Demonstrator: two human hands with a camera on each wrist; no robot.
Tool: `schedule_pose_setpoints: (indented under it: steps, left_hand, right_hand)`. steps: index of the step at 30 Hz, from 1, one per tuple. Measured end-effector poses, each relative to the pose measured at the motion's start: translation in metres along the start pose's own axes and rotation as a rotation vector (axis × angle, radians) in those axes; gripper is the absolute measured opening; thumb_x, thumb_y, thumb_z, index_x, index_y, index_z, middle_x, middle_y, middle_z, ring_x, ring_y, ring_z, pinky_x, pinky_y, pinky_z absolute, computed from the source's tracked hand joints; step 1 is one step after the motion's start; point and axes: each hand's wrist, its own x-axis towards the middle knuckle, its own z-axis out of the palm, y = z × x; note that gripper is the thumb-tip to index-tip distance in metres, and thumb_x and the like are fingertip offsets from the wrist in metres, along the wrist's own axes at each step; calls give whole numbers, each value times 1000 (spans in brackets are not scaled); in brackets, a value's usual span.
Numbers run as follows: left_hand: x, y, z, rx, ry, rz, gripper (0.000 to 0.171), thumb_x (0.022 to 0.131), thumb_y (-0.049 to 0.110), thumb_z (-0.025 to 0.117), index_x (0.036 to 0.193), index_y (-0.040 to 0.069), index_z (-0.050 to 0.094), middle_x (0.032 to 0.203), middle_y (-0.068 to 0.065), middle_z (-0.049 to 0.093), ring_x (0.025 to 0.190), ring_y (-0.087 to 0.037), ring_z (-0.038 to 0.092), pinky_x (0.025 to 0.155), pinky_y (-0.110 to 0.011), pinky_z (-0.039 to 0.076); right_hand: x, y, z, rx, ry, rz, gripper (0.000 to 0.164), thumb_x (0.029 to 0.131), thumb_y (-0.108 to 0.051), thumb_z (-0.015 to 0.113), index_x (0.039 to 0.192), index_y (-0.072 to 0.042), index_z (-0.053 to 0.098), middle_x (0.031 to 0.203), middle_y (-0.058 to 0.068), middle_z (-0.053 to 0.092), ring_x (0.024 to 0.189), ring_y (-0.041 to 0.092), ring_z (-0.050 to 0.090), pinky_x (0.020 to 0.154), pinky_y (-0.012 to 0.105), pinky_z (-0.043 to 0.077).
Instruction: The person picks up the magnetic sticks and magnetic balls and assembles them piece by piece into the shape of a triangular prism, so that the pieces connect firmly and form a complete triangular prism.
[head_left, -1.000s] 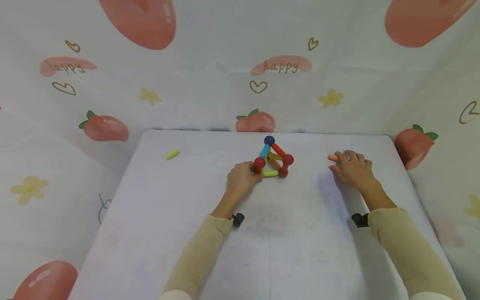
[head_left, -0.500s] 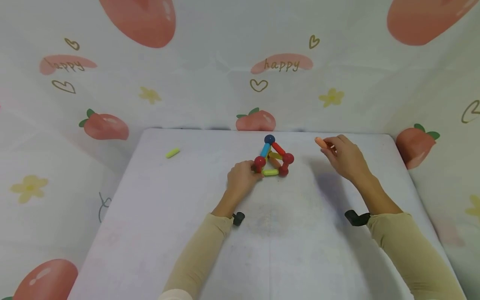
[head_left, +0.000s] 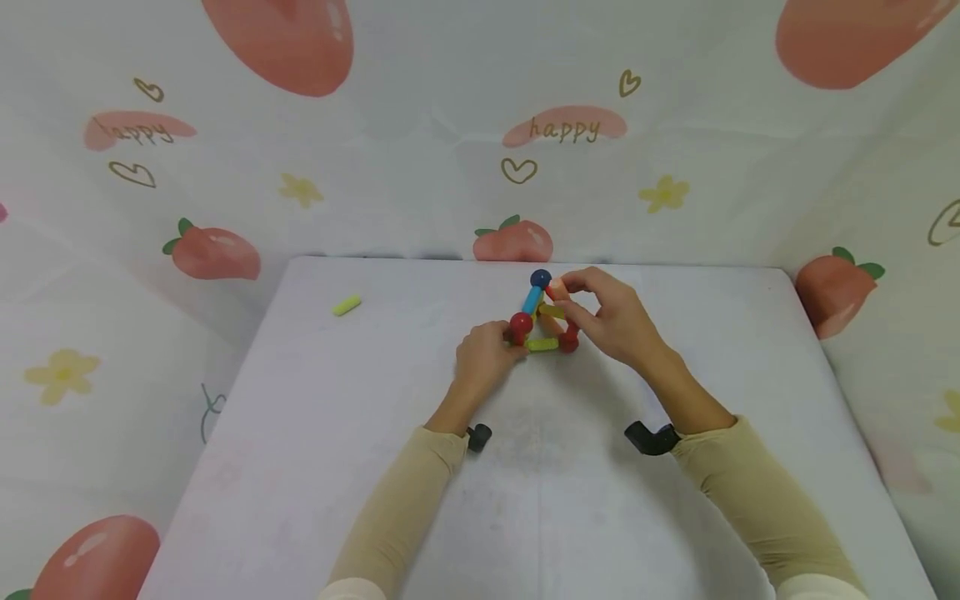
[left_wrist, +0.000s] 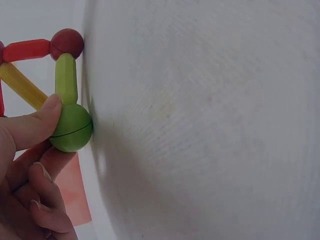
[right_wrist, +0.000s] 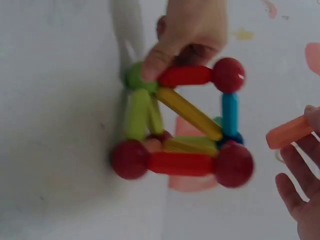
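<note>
A frame of coloured magnetic sticks (head_left: 543, 344) and balls stands on the table. My left hand (head_left: 483, 362) holds its near left corner, thumb and fingers pinching the green ball (left_wrist: 73, 129) at the base. The dark blue ball (head_left: 540, 279) is at the top back. Beside the frame's upper right, my right hand (head_left: 615, 317) pinches an orange magnetic stick (right_wrist: 290, 132) between thumb and fingers. In the right wrist view a gap shows between this stick and the upper red ball (right_wrist: 233, 164). From the head, the right fingers overlap the frame's upper right corner.
A loose yellow-green stick (head_left: 347, 305) lies on the white table (head_left: 360, 433), back left. A patterned cloth (head_left: 405, 183) hangs along the table's far edge. Dark wrist cameras (head_left: 651, 438) project from both sleeves.
My right hand has picked the orange stick up from the table's right side and brought it left to the frame. My left hand has stayed at its corner.
</note>
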Motion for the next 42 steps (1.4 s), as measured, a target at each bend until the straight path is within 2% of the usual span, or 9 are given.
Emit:
schedule_pose_setpoints:
  steps: [4,6,11,17,22,30,34,38,42]
  left_hand:
    - [1,1,1,5,-20,-1,30,85,32,83,107,14,76,98,-1,79,86,-18,72,74,-40,57]
    - [1,1,0,10,-24,-4,30,85,32,83,107,14,76,99,-1,79,87,-19,72,74,-40,57]
    - [2,1,-1,18,-20,-11,31,84,33,84,108,14,76,100,-1,79,87,-20,73,73,-40,57]
    - [3,-1,0,15,-23,-6,32,85,34,83,109,14,76,100,-1,79,88,-20,73,73,-40,57]
    - [3,0,0,5,-28,-9,33,86,33,83,111,13,76,103,-2,79,92,-20,74,75,-41,58]
    - [2,0,-1,-1,-17,0,33,85,32,83,110,11,75,101,-3,79,90,-20,74,72,-40,58]
    - [2,-1,-1,-1,-13,-3,33,85,32,84,109,11,75,99,-3,79,87,-20,73,71,-40,57]
    - [1,-1,-2,1,-14,-14,33,85,32,83,110,11,75,99,-3,79,87,-20,73,73,-40,58]
    - [1,0,-2,-13,-28,-15,34,86,31,83,112,11,75,99,-3,79,86,-19,72,73,-39,57]
  right_hand:
    - [-6,10,20,-50,-16,-21,24,87,-16,82,109,-9,73,92,4,70,91,23,56,74,31,51]
    - [-9,15,28,-111,-4,-62,22,85,-19,83,103,-10,75,91,5,71,93,25,56,79,35,49]
    - [-12,24,41,-239,41,-138,24,82,-23,86,100,-9,78,117,15,68,110,35,54,92,49,47]
    - [-15,32,50,-310,26,-89,23,82,-24,86,98,-11,78,134,17,60,117,39,50,91,51,50]
    - [-17,36,56,-329,35,-88,20,83,-23,86,96,-11,78,146,19,53,119,42,49,94,52,48]
    - [-15,38,60,-362,59,-147,20,83,-28,85,88,-11,77,148,21,51,118,45,51,93,56,47]
    - [-15,38,61,-359,57,-160,22,80,-27,88,92,-12,78,148,21,51,117,45,52,90,56,47]
    - [-18,37,55,-256,26,-60,38,80,-24,88,112,-11,73,153,20,44,123,43,51,94,56,51]
    - [-27,44,43,-38,-2,172,62,80,-20,88,134,-9,60,151,18,43,128,37,50,98,55,53]
